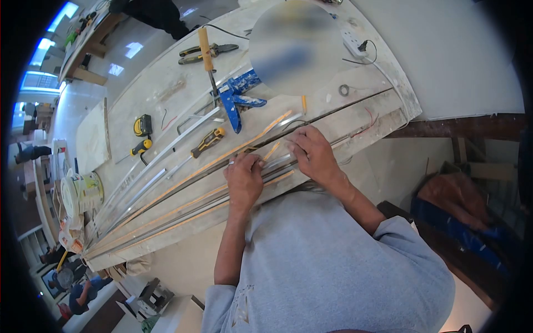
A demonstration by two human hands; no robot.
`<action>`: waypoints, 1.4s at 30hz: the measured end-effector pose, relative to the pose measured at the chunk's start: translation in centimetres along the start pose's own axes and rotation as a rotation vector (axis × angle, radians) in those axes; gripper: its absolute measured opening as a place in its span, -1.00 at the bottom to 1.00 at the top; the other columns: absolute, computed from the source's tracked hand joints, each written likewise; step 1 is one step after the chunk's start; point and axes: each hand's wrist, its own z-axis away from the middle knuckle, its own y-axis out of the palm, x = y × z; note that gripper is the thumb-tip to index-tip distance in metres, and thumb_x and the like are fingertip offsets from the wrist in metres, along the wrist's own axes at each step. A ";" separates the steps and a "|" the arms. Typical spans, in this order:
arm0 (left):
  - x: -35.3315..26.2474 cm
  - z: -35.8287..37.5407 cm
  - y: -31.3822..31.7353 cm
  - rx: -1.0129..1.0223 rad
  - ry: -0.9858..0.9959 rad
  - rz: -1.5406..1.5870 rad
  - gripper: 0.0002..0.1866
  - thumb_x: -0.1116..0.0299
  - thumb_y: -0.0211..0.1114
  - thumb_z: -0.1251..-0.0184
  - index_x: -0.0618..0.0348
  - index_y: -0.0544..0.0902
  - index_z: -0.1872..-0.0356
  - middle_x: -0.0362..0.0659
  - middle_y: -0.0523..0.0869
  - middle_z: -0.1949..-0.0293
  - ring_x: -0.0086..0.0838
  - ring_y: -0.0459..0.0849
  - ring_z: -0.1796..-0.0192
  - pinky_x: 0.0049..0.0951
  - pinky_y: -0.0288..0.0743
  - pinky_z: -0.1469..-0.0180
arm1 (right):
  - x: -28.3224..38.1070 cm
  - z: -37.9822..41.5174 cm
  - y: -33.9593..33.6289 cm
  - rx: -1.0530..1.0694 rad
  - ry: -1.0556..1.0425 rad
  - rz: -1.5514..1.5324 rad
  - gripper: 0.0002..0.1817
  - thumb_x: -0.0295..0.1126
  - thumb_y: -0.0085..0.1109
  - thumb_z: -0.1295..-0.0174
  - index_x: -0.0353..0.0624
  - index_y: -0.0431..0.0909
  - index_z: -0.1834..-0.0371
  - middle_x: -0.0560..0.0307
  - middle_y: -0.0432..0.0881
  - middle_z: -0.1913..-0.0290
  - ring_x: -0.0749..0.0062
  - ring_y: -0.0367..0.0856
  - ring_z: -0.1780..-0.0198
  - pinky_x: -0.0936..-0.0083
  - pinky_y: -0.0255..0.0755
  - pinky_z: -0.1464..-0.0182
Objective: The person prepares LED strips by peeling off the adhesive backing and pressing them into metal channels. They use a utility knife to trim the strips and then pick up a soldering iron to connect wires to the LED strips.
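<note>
Workbench [166, 89] is the reference. Long metal strips [166, 194] run along its near edge. Left hand [243, 180] and right hand [312, 152] press on the strips, fingers curled together, pinching a short strip piece [272, 151]. Blue caulking gun [236, 100], yellow-handled knife [208, 142] lie further in.

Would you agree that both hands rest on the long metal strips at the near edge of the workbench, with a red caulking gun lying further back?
Not quite: the head view shows the caulking gun is blue, not red. Otherwise correct: the left hand and right hand both rest on the long metal strips at the near edge of the workbench.
</note>
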 end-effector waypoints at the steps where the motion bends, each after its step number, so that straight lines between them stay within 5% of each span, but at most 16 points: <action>1: 0.1 -0.1 0.0 0.044 -0.031 -0.016 -0.91 0.35 0.36 -0.41 0.05 0.80 0.21 -0.09 0.79 0.13 0.02 0.70 -0.08 0.09 0.41 -0.10 | -0.1 -0.2 0.1 0.004 -0.002 -0.005 -0.81 -0.51 0.36 -0.26 -0.15 0.74 0.07 -0.01 0.65 0.10 0.00 0.62 0.00 0.11 0.49 -0.06; 8: -1.1 -0.7 -1.3 0.167 -0.101 -0.021 -0.90 0.34 0.36 -0.41 0.04 0.80 0.19 -0.10 0.80 0.09 -0.01 0.71 -0.11 0.10 0.40 -0.12 | 1.0 -1.6 0.2 0.260 0.131 0.141 -0.89 -0.35 0.37 -0.31 -0.12 0.70 0.20 0.05 0.62 0.17 0.02 0.65 -0.01 -0.01 0.51 -0.05; 10: -2.6 -0.9 -0.9 0.036 -0.063 0.088 -0.93 0.39 0.42 -0.33 0.12 0.78 0.24 -0.09 0.77 0.23 -0.09 0.72 0.09 -0.07 0.47 -0.07 | 1.0 -2.0 0.5 0.293 0.145 0.183 -0.86 -0.31 0.38 -0.30 -0.11 0.68 0.23 0.06 0.61 0.18 0.02 0.66 0.00 -0.03 0.52 -0.05; 16: -3.5 -0.6 2.7 -0.170 -0.053 -0.136 -0.93 0.35 0.46 -0.30 -0.01 0.79 0.22 -0.19 0.78 0.17 -0.10 0.70 -0.03 0.00 0.40 -0.09 | 0.3 -2.8 0.5 0.340 0.104 0.315 -0.83 -0.28 0.40 -0.27 -0.14 0.67 0.27 0.03 0.62 0.21 0.01 0.69 0.08 0.00 0.58 0.05; 21: -4.5 -0.8 2.6 -0.172 -0.157 -0.073 -0.94 0.37 0.49 -0.23 -0.01 0.80 0.28 -0.20 0.76 0.19 -0.12 0.68 0.00 -0.03 0.43 -0.05 | -1.7 -3.6 -3.4 0.404 0.109 -0.125 -0.81 -0.37 0.47 -0.24 -0.21 0.65 0.39 0.05 0.59 0.36 0.13 0.62 0.31 0.23 0.49 0.25; 30: -4.7 -1.7 2.0 -0.072 -0.313 -0.054 -0.90 0.36 0.52 -0.17 0.04 0.76 0.33 -0.14 0.76 0.23 -0.07 0.70 0.05 0.01 0.51 -0.02 | -3.1 -0.5 -9.1 0.581 0.246 -0.165 -0.81 -0.38 0.46 -0.26 -0.22 0.66 0.39 0.06 0.60 0.36 0.18 0.62 0.27 0.25 0.47 0.24; 38: -6.6 -2.3 2.1 -0.018 -0.198 -0.255 -0.91 0.43 0.44 -0.22 0.07 0.71 0.27 -0.10 0.72 0.18 -0.07 0.69 0.03 -0.01 0.50 -0.02 | -4.1 -1.9 -12.9 0.350 0.228 -0.162 -0.87 -0.38 0.46 -0.28 -0.20 0.74 0.30 0.07 0.65 0.31 0.18 0.65 0.24 0.29 0.55 0.21; 42: -6.9 -1.6 3.0 -0.053 -0.142 -0.252 -0.90 0.48 0.37 -0.29 0.09 0.71 0.19 -0.08 0.69 0.13 -0.06 0.67 0.00 -0.03 0.46 0.01 | -7.6 -4.1 -17.9 0.038 0.238 0.189 -0.88 -0.42 0.48 -0.28 -0.23 0.76 0.28 0.05 0.65 0.32 0.22 0.65 0.31 0.32 0.53 0.24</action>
